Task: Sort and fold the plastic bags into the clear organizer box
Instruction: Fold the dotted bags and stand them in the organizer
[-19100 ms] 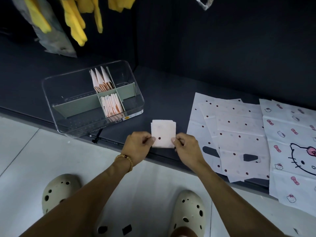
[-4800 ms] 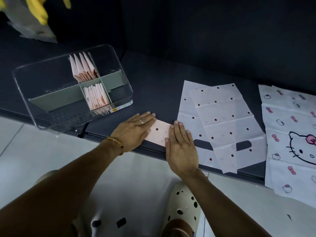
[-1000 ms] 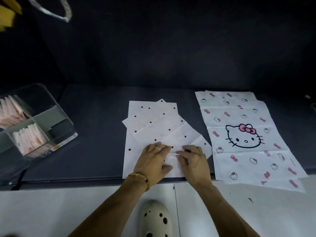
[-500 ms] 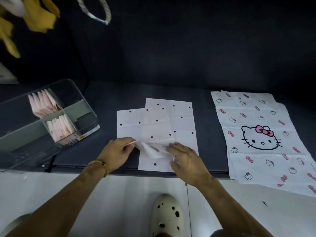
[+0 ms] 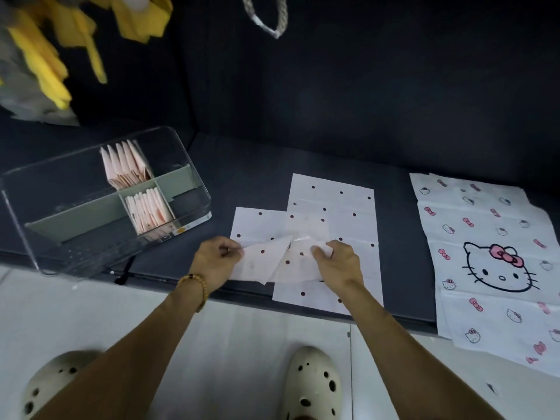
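Observation:
Two white dotted plastic bags lie overlapped on the dark shelf. My left hand (image 5: 215,266) pinches the near left edge of the top dotted bag (image 5: 266,262) and lifts it off the shelf. My right hand (image 5: 338,263) pinches the same bag at its right side, and the bag creases between them. The lower dotted bag (image 5: 342,207) stays flat beneath. The clear organizer box (image 5: 194,189) stands tilted at the left, with folded pink-white bags (image 5: 127,165) in two of its compartments.
A large white cat-print bag (image 5: 497,256) lies flat at the right, hanging over the shelf's front edge (image 5: 248,298). Yellow cloth (image 5: 45,62) and a rope loop (image 5: 266,16) hang above. My shoes stand on the white floor below.
My left hand has pulled the top dotted bag's near edge up and leftward, folding it over. My right hand has shifted from pressing the bag flat to pinching it. The view has swung left.

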A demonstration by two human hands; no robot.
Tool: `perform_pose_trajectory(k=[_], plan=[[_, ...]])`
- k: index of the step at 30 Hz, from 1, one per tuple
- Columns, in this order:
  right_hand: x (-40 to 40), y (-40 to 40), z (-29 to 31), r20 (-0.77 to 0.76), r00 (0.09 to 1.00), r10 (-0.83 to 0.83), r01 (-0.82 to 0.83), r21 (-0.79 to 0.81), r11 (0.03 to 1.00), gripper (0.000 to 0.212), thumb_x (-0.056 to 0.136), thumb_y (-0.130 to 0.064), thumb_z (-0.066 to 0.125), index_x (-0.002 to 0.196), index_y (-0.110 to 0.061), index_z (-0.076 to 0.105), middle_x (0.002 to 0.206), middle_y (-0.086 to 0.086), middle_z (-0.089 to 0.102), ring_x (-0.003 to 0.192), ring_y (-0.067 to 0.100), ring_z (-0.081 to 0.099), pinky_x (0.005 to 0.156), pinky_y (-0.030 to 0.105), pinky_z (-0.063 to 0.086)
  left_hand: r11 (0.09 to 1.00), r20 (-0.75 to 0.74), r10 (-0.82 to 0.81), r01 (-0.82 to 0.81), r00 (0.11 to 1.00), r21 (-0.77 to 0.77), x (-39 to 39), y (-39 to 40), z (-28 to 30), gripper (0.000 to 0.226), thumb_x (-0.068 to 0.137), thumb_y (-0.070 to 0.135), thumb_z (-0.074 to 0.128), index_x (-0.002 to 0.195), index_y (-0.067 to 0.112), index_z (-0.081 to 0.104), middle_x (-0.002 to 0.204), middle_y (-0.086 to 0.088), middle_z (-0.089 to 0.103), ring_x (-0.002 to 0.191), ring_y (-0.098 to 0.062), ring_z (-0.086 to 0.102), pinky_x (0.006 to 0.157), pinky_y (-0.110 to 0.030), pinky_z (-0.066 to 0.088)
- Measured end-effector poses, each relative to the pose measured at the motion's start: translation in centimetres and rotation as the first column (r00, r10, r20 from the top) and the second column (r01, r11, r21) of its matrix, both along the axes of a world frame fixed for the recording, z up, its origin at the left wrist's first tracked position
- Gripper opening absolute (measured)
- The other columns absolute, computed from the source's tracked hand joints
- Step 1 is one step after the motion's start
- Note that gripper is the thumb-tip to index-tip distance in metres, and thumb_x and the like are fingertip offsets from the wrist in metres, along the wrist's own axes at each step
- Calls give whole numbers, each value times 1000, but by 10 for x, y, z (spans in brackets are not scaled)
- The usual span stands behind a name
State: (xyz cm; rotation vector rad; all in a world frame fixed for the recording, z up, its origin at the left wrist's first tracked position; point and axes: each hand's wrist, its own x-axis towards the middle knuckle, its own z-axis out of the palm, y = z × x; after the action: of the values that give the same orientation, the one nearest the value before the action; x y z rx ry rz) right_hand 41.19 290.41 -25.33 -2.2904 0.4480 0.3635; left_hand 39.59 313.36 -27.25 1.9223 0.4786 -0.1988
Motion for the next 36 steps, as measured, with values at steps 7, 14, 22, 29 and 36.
perform_pose_trajectory(k=[7, 14, 22, 29, 36], plan=[[8, -7, -5, -58, 998, 15, -8, 105, 994, 33, 71, -32, 81, 87, -17, 57, 85, -6, 60, 71, 6, 57, 53, 15, 45, 996, -114, 48, -39, 992, 78, 15, -1, -3, 3, 82, 12, 71, 82, 10, 69, 94, -7, 69, 87, -19, 60, 85, -23, 44], [18, -4, -14, -40, 999, -22, 16, -128, 992, 37, 96, -34, 50, 65, -14, 48, 65, -1, 50, 71, 20, 52, 64, 28, 40, 991, -49, -53, 47, 997, -123, -9, 5, 11, 32, 69, 40, 80, 93, 21, 70, 95, 11, 66, 91, -3, 59, 73, -11, 40], [14, -12, -9, -24, 997, -78, 77, -56, 995, 30, 84, -17, 56, 55, -10, 47, 57, 1, 42, 52, 14, 40, 46, 22, 33, 982, 39, 45, -51, 998, 181, -1, -2, 7, 12, 81, 12, 71, 93, 14, 72, 88, -5, 71, 83, -16, 64, 85, -24, 50], [8, -10, -6, 31, 996, -85, 86, -65, 994, 22, 79, -14, 59, 83, 6, 67, 92, 20, 67, 76, 34, 59, 62, 33, 50, 773, 59, 30, -60, 998, 631, 1, -9, 14, 17, 87, 36, 61, 97, 22, 62, 91, -2, 67, 85, -26, 63, 68, -34, 51], [8, -10, -10, 66, 995, -70, 76, -90, 993, 21, 81, -14, 58, 81, 5, 66, 88, 18, 67, 80, 32, 59, 68, 38, 53, 582, 117, -628, 365, 769, 726, -27, -15, -11, 41, 96, 29, 46, 135, 15, 49, 144, -3, 45, 137, -22, 34, 113, -34, 27]])
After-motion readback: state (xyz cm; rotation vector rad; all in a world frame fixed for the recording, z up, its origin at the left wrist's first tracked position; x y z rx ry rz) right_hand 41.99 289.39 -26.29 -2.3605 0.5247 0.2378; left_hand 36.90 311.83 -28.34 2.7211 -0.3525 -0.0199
